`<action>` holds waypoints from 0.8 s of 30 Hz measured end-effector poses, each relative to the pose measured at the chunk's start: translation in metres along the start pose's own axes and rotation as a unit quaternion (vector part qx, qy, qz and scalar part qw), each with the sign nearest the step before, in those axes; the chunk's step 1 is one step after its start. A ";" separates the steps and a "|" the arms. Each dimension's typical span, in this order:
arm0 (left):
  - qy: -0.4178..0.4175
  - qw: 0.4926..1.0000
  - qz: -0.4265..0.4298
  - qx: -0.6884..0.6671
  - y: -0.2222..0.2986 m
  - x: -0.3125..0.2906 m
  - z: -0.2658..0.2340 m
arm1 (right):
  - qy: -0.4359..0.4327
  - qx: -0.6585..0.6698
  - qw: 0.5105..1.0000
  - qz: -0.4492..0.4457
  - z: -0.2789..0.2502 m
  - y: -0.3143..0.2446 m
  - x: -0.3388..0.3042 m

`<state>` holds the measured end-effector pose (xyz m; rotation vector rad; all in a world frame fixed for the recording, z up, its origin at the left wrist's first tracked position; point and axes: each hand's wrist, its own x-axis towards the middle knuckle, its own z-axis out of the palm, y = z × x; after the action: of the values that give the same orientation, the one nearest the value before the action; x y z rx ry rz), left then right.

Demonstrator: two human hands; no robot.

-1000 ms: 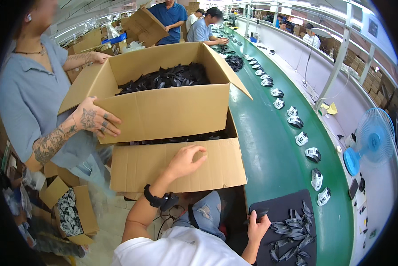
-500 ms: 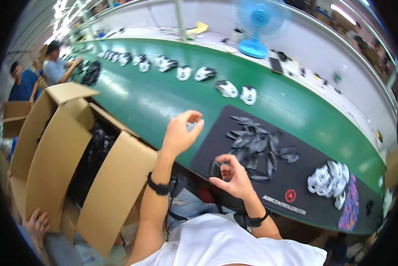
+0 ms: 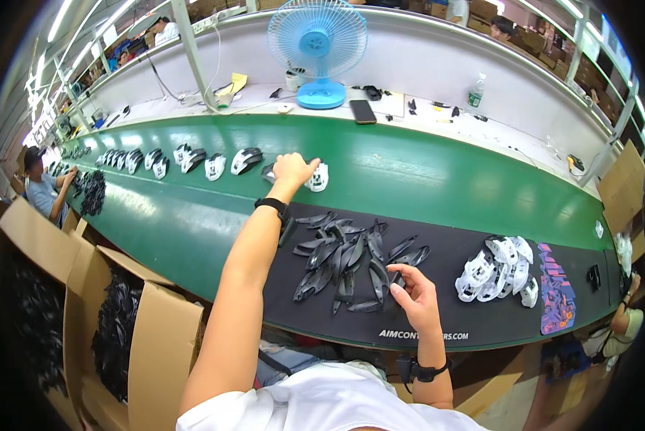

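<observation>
My left hand [image 3: 293, 172] reaches across the green bench, its back upward, over two white-and-black plastic shells. One white shell [image 3: 318, 179] shows by its thumb; the other is mostly covered. That hand's fingertips are hidden beneath it, so I cannot see whether they grip a shell. My right hand [image 3: 417, 296] is closed in a pinch at the right edge of a heap of black curved plastic pieces [image 3: 337, 255]. Between its thumb and forefinger a thin dark edge shows, seemingly a black plastic piece. The heap lies on a black mat [image 3: 437, 241].
White shells [image 3: 498, 269] are piled on the mat's right, beside a purple-orange patterned strip [image 3: 554, 287]. A row of shells [image 3: 186, 158] runs leftward. A blue fan [image 3: 321, 93], phone [image 3: 362, 111] and bottle [image 3: 476, 91] stand behind. An open carton [image 3: 160, 337] holds black parts; a co-worker [image 3: 43, 188] sits far left.
My left hand has moved forward to the shells at the end of the row. The right hand has moved right, to the heap's edge. The view has swung to the right.
</observation>
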<state>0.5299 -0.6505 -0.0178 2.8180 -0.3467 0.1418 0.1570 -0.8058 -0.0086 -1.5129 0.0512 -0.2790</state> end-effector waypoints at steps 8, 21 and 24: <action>0.036 0.999 0.013 -0.039 0.022 0.002 0.021 | 0.089 0.049 0.995 0.013 -0.029 0.009 -0.003; -0.006 0.712 0.048 -0.701 0.086 -0.200 -0.070 | 0.157 0.051 0.965 -0.202 0.064 -0.035 0.129; 0.112 0.767 0.071 -0.628 0.091 -0.200 -0.060 | 0.183 -0.003 0.958 -0.220 0.077 -0.012 0.147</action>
<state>0.3097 -0.6726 0.0379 1.4135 -0.3867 0.1807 0.3134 -0.7626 0.0287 -1.4507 0.0071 -0.9169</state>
